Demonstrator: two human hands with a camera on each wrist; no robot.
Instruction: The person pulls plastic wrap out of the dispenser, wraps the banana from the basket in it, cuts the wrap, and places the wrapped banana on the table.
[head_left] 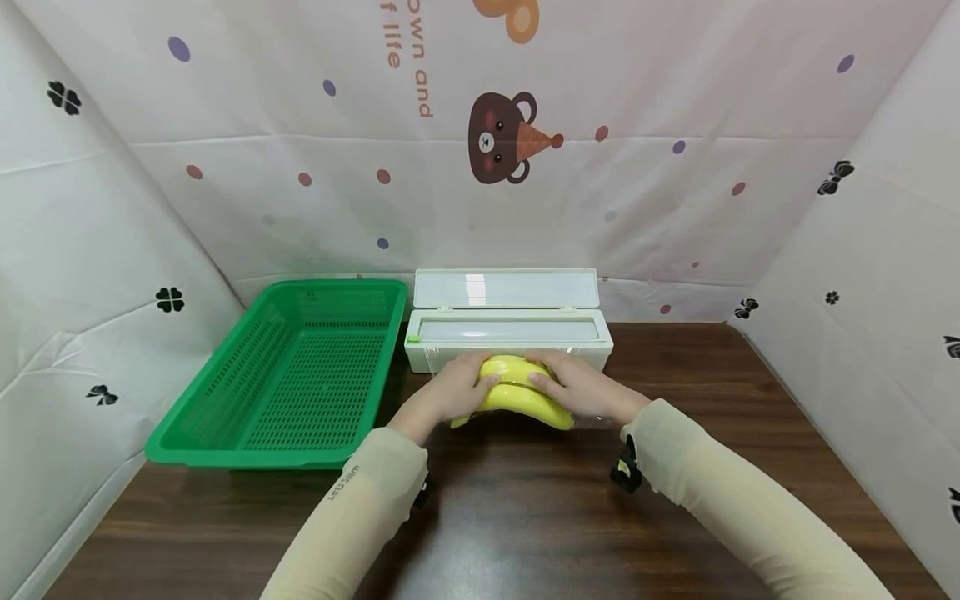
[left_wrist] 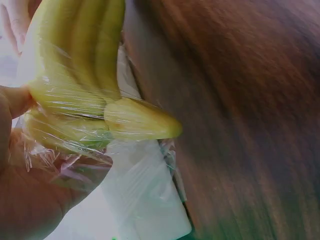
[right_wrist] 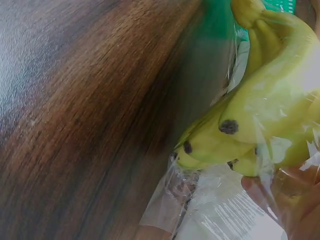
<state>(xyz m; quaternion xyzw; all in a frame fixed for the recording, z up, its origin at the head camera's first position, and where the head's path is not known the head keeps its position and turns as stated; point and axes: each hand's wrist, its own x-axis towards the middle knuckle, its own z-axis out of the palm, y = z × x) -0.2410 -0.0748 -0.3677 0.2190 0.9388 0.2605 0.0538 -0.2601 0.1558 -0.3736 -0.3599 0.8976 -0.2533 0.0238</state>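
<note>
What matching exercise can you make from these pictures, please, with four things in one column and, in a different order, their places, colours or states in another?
Things:
1. Bananas
2. Basket
3. Box
4. Table

Descriptions:
A. White, with its lid open
B. Dark brown, with a wood pattern
C. Between the left hand and the right hand, covered by clear film
D. Green, with many small holes

Right pairs: 1-C, 2-D, 3-A, 4-B

Bananas (head_left: 521,400): one yellow bunch, dark-tipped, curving crosswise, stem end left, just in front of box (head_left: 510,329). Film (left_wrist: 70,100): clear, glossy, drawn taut over them in fine creases, crumpled and loose near the stem end.
</note>
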